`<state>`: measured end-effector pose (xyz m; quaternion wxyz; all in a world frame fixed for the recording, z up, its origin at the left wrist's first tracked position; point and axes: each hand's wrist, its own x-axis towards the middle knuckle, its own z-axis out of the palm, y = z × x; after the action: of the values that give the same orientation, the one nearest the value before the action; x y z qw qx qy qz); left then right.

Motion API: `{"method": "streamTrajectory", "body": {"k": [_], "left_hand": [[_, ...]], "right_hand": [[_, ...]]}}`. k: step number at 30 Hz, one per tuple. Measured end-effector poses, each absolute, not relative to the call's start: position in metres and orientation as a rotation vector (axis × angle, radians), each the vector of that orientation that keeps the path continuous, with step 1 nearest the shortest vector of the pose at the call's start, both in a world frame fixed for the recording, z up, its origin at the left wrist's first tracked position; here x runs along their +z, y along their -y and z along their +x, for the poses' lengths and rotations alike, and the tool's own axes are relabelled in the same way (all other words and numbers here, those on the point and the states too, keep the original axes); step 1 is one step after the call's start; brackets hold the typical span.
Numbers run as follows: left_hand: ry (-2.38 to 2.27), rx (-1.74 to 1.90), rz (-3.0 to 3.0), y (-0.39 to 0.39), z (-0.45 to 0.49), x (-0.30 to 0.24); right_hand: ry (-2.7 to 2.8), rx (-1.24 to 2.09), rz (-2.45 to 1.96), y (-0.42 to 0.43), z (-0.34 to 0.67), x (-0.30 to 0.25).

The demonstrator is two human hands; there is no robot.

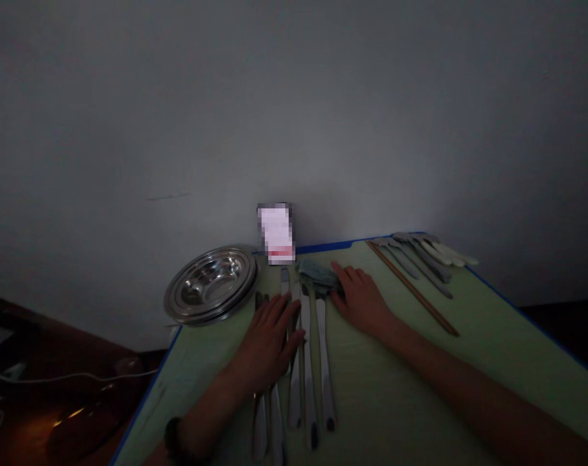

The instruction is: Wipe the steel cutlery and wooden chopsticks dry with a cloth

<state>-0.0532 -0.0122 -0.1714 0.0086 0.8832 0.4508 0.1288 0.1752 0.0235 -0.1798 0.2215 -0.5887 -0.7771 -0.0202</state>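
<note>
Several metal table knives (307,382) lie side by side on the green tabletop, pointing away from me. My left hand (269,343) rests across the left part of this row, its fingers stretched out and its thumb apart, hiding the middles of some pieces. A crumpled grey-green cloth (317,275) covers the far ends of the pieces on the right. At the cloth's right end, my right hand (362,294) has its thumb and fingers closed on the edge. More cutlery at the left of the row is too dark to tell apart.
Stacked metal plates (177,301) stand at the table's left edge. A lit, blurred phone (276,233) leans on the wall. Wooden chopsticks (415,290), metal spoons (405,260) and white-handled utensils (442,252) lie at the back right. Blue tape (326,247) edges the table.
</note>
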Motion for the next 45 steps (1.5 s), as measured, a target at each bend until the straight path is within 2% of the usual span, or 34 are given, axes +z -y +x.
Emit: {"method": "streamTrajectory", "body": {"k": [8,13,21,27,34,38,45], "left_hand": [[-1.394,0.276,2.761,0.0,-0.05,-0.164],[-1.492,0.349,2.642,0.004,-0.05,-0.166],[-1.032,0.058,2.767,0.005,-0.051,-0.154],[-1.087,0.226,2.715,0.006,-0.054,-0.156],[-1.317,0.293,2.741,0.008,-0.036,-0.149],[-1.576,0.057,2.726,0.005,-0.008,-0.137],[-1.652,-0.334,2.482,-0.009,0.027,-0.108]], "right_hand": [[2.123,0.069,-1.676,-0.036,0.169,-0.178],[2.127,0.208,-1.63,-0.039,0.172,-0.18],[2.05,0.382,-1.544,-0.043,0.174,-0.178],[1.734,0.646,-1.414,-0.049,0.184,-0.179],[1.357,0.658,-1.372,-0.052,0.189,-0.181],[1.226,0.662,-1.363,-0.05,0.193,-0.178],[1.07,0.763,-1.298,-0.051,0.2,-0.178]]}}
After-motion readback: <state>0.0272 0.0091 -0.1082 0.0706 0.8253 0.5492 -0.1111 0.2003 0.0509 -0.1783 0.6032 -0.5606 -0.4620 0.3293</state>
